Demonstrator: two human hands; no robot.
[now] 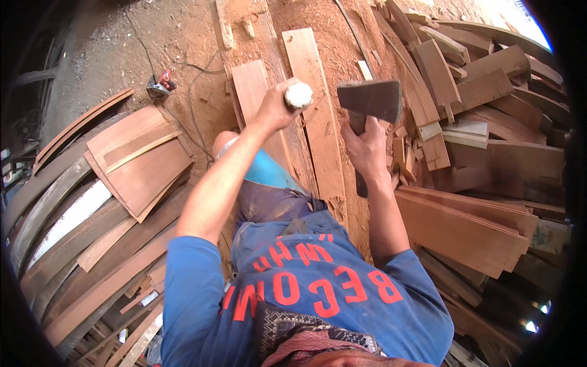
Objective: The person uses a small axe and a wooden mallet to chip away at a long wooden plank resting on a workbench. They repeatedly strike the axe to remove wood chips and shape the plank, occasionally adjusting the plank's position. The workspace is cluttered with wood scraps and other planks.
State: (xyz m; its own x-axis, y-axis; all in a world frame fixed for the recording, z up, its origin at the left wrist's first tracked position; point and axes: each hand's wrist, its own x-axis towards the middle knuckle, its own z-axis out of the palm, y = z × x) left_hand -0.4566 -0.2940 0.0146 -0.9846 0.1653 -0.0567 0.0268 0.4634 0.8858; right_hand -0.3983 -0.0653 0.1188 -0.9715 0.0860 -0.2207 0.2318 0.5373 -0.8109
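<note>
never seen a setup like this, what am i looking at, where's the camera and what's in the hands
There is no machine here, just a person's two bare hands. The one picture comes from a camera worn on the head, looking down; its wide lens bends straight edges. The left hand is closed around a round-ended thing; only its whitish end shows clearly, so I can't tell what it is. The right hand holds a tool with a broad dark head. Beyond the person's lap, wooden boards lie on the dusty ground. More wood is piled on the right and left, and a red corded power tool sits at upper left.
</note>
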